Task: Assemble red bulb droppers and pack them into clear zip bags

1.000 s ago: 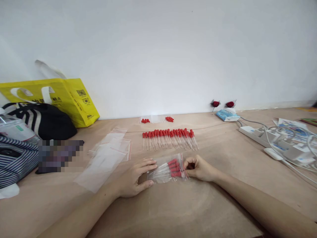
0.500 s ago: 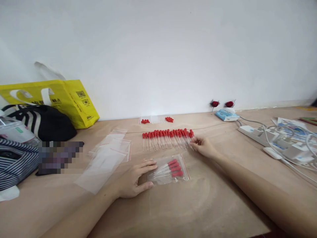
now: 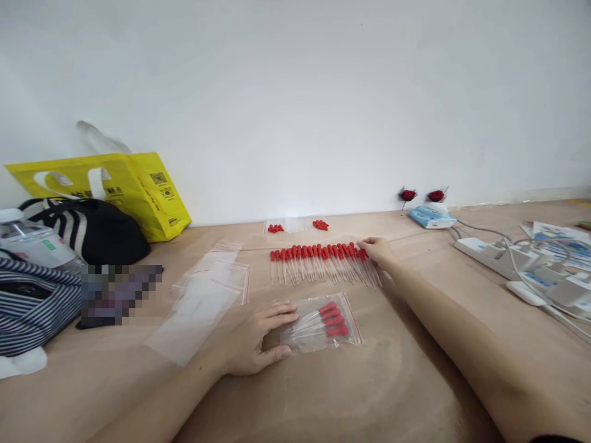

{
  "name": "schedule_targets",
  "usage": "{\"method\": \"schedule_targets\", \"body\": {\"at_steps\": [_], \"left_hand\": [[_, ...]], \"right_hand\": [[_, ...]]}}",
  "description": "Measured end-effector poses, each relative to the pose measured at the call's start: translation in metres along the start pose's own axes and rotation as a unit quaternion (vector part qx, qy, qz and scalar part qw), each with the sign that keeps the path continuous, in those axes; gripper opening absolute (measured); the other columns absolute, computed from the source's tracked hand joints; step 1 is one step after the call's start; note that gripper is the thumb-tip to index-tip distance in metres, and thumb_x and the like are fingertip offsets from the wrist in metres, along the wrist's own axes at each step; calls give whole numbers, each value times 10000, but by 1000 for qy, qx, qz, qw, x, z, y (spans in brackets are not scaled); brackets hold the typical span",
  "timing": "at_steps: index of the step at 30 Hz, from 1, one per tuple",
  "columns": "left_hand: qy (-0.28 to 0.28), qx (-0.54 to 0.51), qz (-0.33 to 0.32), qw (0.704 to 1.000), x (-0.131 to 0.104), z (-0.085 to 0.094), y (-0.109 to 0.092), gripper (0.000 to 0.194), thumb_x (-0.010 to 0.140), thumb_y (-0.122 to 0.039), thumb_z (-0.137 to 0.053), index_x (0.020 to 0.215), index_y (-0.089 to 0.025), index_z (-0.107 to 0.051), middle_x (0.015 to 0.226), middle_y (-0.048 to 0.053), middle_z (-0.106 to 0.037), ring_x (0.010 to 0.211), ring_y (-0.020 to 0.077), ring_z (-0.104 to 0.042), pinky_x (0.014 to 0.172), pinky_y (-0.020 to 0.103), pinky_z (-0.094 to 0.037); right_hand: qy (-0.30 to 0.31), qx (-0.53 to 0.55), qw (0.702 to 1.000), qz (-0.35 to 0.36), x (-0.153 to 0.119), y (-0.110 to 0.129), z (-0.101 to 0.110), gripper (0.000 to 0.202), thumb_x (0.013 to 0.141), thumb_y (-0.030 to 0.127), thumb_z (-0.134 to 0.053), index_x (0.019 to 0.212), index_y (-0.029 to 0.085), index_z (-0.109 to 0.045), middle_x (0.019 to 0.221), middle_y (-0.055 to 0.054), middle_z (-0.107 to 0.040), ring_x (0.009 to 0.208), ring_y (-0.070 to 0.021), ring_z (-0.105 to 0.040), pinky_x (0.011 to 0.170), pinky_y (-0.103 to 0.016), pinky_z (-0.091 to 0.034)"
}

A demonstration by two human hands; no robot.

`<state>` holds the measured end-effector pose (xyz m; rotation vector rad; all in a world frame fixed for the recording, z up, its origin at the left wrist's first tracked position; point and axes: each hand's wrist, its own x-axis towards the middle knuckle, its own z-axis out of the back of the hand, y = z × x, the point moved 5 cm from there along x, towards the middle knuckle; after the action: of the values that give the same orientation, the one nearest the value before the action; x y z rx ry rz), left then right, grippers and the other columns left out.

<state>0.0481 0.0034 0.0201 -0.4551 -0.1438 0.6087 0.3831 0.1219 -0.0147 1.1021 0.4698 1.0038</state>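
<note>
A long row of clear droppers with red bulbs (image 3: pixel 318 252) lies across the middle of the table, bulbs toward the wall. My right hand (image 3: pixel 377 251) is at the row's right end, its fingertips closed at the red bulb of an end dropper. Nearer to me lies a clear zip bag (image 3: pixel 302 339) with several red-bulbed droppers (image 3: pixel 335 320) inside. My left hand (image 3: pixel 258 335) rests on the bag's left edge, fingers spread. Left of it, flat clear zip bags (image 3: pixel 203 301) lie overlapping. By the wall are small bags with red bulbs (image 3: pixel 320 225).
On the left stand a yellow bag (image 3: pixel 157 191), a black bag (image 3: pixel 108 227) and a striped bag (image 3: pixel 37 301). To the right are a blue packet (image 3: pixel 429 216), two dark red roses (image 3: pixel 436 195) and a white power strip (image 3: pixel 489 255) with cables.
My right hand has moved up from the dropper stems to the bulbs at the row's right end. The end droppers now spread further right. The view has shifted slightly.
</note>
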Motion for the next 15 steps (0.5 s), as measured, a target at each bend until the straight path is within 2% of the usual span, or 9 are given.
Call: {"method": "schedule_targets", "body": {"at_steps": [5, 9, 12, 15], "left_hand": [[2, 5, -1, 1000, 1, 0, 1, 493, 797, -405, -509, 1265, -296, -400, 1349, 24, -381, 1233, 249, -338, 1017, 442, -278], [13, 27, 7, 1000, 2, 0, -1, 489, 805, -413, -491, 1266, -279, -402, 1353, 34, -374, 1239, 250, -327, 1017, 447, -273], [14, 27, 8, 1000, 3, 1, -2, 480, 807, -413, -487, 1265, -294, -401, 1355, 24, -371, 1237, 249, -331, 1013, 450, -279], [7, 25, 3, 1000, 3, 2, -3, 461, 804, -390, -499, 1251, -309, -419, 1350, 20, -379, 1231, 251, -340, 1008, 453, -283]], "right_hand": [[13, 75, 997, 26, -12, 17, 29, 225, 698, 390, -569, 632, 177, -538, 575, -24, -613, 487, -108, -502, 478, -229, -390], [13, 152, 987, 46, -38, 25, 51, 305, 707, 486, -549, 662, 190, -492, 575, -7, -592, 467, -86, -467, 448, -212, -375], [31, 238, 970, 37, -63, 19, 46, 376, 665, 564, -558, 642, 201, -464, 549, 14, -560, 414, -72, -419, 408, -211, -346], [41, 271, 962, 10, -85, 8, 31, 406, 639, 599, -562, 650, 208, -454, 566, 19, -557, 426, -81, -444, 418, -218, -364]]}}
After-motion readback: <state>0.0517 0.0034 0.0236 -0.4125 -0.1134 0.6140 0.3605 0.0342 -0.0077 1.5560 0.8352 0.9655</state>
